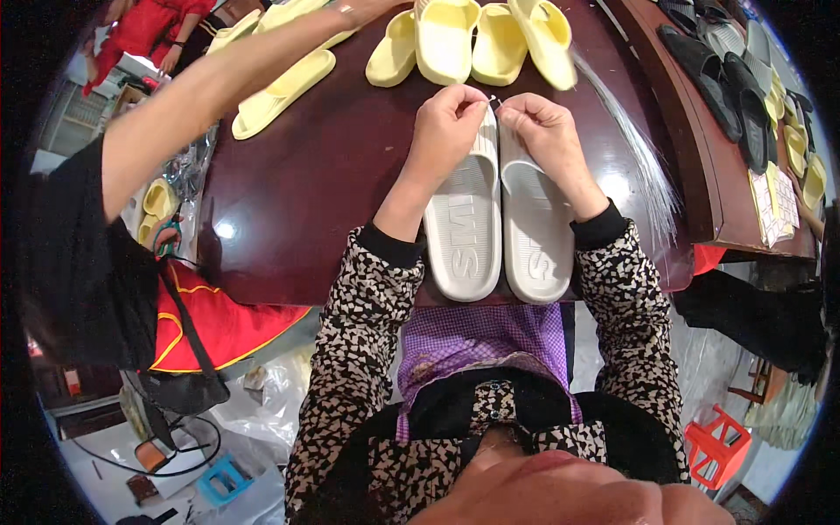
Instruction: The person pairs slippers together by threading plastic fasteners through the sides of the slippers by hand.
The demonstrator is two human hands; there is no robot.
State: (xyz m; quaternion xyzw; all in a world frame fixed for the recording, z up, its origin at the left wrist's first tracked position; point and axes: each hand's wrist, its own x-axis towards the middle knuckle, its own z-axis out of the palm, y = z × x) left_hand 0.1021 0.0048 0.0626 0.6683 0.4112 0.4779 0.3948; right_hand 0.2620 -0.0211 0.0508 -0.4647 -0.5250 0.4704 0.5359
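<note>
A pair of light grey slide sandals lies side by side before me, toes pointing away: the left slide and the right slide. Over the left slide's toe, my left hand is closed in a pinch. My right hand pinches in the same way above the right slide's strap. Between the fingertips shows the small end of a thin white strand; the rest of it is hidden. Just beyond my hands sit several yellow slides. A bundle of thin clear strands lies to the right.
A co-worker's bare arm reaches across the dark red table from the left, near more yellow slides. Black slides and yellow ones line a brown surface at right. Red and blue stools stand below.
</note>
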